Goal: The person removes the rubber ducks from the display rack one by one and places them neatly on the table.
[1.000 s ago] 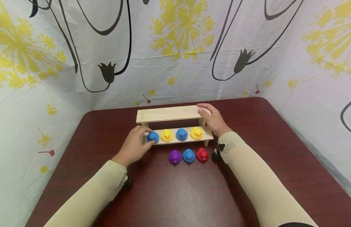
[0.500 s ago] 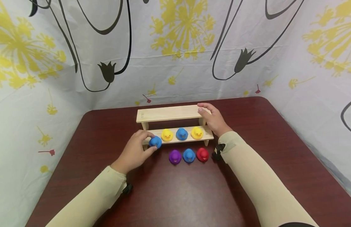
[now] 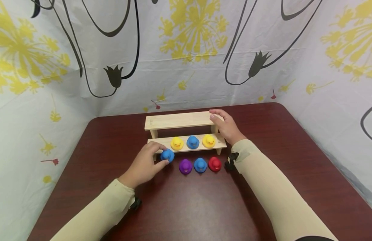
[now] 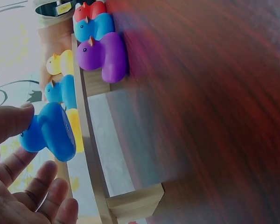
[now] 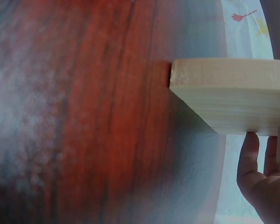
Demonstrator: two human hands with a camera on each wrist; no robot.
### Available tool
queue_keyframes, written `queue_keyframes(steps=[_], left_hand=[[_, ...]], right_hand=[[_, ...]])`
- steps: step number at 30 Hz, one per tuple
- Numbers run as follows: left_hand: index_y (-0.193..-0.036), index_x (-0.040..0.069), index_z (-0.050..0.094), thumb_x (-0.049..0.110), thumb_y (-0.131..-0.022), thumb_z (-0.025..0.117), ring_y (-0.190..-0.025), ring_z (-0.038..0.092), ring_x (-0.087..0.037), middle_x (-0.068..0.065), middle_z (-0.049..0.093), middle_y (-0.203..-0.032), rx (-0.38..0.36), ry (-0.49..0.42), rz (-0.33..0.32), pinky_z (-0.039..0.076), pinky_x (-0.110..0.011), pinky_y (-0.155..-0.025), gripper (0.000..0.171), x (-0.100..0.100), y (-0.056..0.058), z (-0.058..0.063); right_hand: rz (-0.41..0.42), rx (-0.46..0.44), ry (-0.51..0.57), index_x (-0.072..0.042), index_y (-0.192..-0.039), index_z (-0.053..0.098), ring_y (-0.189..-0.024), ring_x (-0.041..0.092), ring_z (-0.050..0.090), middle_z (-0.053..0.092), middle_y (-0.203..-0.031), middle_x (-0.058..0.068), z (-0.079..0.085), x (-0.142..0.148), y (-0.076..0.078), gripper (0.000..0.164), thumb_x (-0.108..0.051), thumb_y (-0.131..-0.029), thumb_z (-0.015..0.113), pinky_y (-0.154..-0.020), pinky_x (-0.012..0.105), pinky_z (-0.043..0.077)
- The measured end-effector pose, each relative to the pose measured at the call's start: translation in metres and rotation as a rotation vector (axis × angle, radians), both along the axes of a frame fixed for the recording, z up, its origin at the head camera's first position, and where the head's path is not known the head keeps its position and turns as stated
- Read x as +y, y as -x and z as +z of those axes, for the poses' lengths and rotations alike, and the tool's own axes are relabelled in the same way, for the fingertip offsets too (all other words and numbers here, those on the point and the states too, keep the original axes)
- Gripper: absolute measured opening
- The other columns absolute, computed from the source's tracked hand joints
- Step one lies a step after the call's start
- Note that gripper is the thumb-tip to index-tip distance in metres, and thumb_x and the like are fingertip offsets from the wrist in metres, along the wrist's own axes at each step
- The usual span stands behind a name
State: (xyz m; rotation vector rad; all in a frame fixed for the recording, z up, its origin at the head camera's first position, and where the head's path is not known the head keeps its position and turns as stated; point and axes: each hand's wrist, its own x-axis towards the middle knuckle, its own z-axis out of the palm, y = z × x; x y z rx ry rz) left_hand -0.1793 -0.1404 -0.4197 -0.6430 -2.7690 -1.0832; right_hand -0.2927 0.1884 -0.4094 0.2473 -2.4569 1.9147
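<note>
My left hand [image 3: 143, 165] pinches a blue rubber duck [image 3: 168, 156] between thumb and fingers, in front of the left end of a two-tier wooden stand [image 3: 180, 120]. In the left wrist view this blue duck [image 4: 56, 133] is clear of the stand, its flat base turned away from the palm. On the lower tier sit a yellow duck [image 3: 177, 143], a blue duck [image 3: 193, 142] and another yellow duck [image 3: 208, 141]. My right hand [image 3: 228, 130] grips the right end of the upper tier; its fingers [image 5: 248, 156] show against the wood in the right wrist view.
A purple duck [image 3: 185, 166], a blue duck [image 3: 200, 165] and a red duck [image 3: 214, 164] stand in a row on the dark wooden table [image 3: 192, 207], in front of the stand. Behind the table hangs a patterned white cloth [image 3: 186, 87].
My left hand has lifted the blue duck off the left end of the lower tier and brought it forward and slightly right. The right hand stays on the stand.
</note>
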Motion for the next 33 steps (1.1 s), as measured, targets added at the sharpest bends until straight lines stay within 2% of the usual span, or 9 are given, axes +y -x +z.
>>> queue_keyframes(steps=[4,9,25,33], left_hand=[[-0.117,0.011,0.070,0.018,-0.091,0.084,-0.116,0.060,-0.027,-0.005,0.065,-0.122,-0.020,0.013,-0.002,0.052,-0.047,-0.098,0.031,0.002,-0.002,-0.001],[-0.118,0.011,0.069,0.018,-0.092,0.084,-0.117,0.060,-0.029,-0.004,0.065,-0.121,-0.042,0.013,-0.017,0.051,-0.048,-0.105,0.031,0.005,-0.004,-0.002],[-0.121,0.012,0.069,0.019,-0.093,0.083,-0.119,0.060,-0.027,-0.004,0.064,-0.123,-0.065,0.063,-0.032,0.051,-0.048,-0.107,0.032,0.008,-0.005,-0.016],[-0.119,0.014,0.069,0.020,-0.092,0.084,-0.118,0.059,-0.024,-0.003,0.065,-0.122,-0.080,0.090,-0.030,0.050,-0.047,-0.107,0.031,0.010,-0.005,-0.018]], right_hand=[[0.000,0.001,-0.003,-0.004,-0.146,0.057,-0.152,0.035,0.035,0.046,-0.160,0.017,0.002,0.000,-0.001,0.043,-0.025,-0.109,0.060,-0.127,0.056,0.024],[0.002,0.005,-0.012,-0.004,-0.147,0.057,-0.152,0.035,0.035,0.045,-0.161,0.017,0.002,0.000,-0.002,0.044,-0.025,-0.109,0.060,-0.127,0.057,0.025],[0.004,0.007,-0.029,-0.005,-0.147,0.057,-0.150,0.035,0.037,0.047,-0.159,0.017,0.003,0.000,-0.003,0.042,-0.023,-0.109,0.058,-0.126,0.055,0.026],[0.004,0.003,-0.033,-0.006,-0.147,0.057,-0.150,0.035,0.037,0.046,-0.159,0.017,0.003,-0.001,-0.003,0.042,-0.024,-0.109,0.058,-0.126,0.056,0.026]])
